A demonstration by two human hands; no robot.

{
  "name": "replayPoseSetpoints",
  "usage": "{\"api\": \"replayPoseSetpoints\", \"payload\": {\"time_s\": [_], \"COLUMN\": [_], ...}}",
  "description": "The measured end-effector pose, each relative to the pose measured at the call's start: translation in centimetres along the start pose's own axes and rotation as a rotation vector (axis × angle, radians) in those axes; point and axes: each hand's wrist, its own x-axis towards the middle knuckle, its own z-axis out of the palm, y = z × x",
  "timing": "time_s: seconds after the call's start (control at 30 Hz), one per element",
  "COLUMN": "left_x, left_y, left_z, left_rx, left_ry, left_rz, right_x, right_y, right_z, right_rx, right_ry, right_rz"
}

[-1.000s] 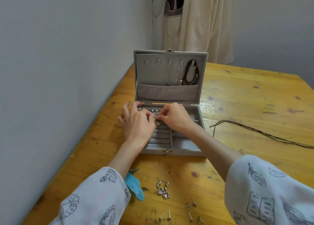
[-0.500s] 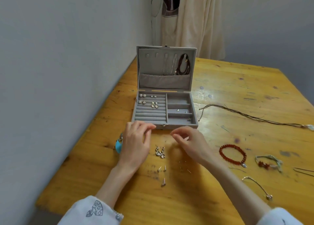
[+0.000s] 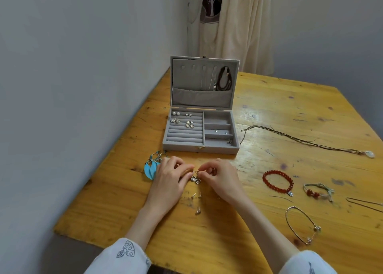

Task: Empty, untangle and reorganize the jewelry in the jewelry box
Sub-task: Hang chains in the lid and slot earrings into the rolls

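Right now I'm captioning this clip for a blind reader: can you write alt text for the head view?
Two hands, left hand and right hand, pinch a pair of silver earrings on a wooden table, before an open grey jewelry box. Blue feather earrings lie left, a red bracelet right.

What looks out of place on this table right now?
Mostly jewelry lying loose outside the open jewelry box: small studs near both hands, a red bead bracelet, and a cord necklace trailing across the table.
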Motion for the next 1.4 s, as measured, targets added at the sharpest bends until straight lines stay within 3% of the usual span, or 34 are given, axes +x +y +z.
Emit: {"api": "replayPoseSetpoints", "payload": {"time_s": [0.4, 0.7, 0.83, 1.07, 1.23, 1.4], "left_x": [0.2, 3.3, 7.5, 11.5, 11.8, 12.5], "left_y": [-0.1, 0.4, -1.3, -4.2, -5.3, -5.6], "left_z": [-0.1, -3.4, -4.9, -4.1, -4.8, -4.1], "left_rx": [-0.027, -0.344, -0.362, -0.241, -0.383, -0.106], "left_ry": [0.026, 0.207, 0.157, 0.057, -0.05, -0.083], "left_rz": [0.008, -0.165, -0.201, -0.243, -0.273, -0.32], "right_x": [0.3, 4.1, 7.1, 12.5, 14.1, 15.6], "right_y": [-0.3, -2.4, -3.4, -4.2, -4.6, -4.6], "right_z": [-0.7, -2.8, -2.7, -1.2, -2.0, -1.0], "right_rx": [0.098, 0.025, -0.023, -0.083, -0.062, -0.152], "right_ry": [-0.018, 0.052, 0.042, -0.117, -0.367, -0.379], "right_rz": [0.021, -0.222, -0.307, -0.221, -0.185, -0.149]}}
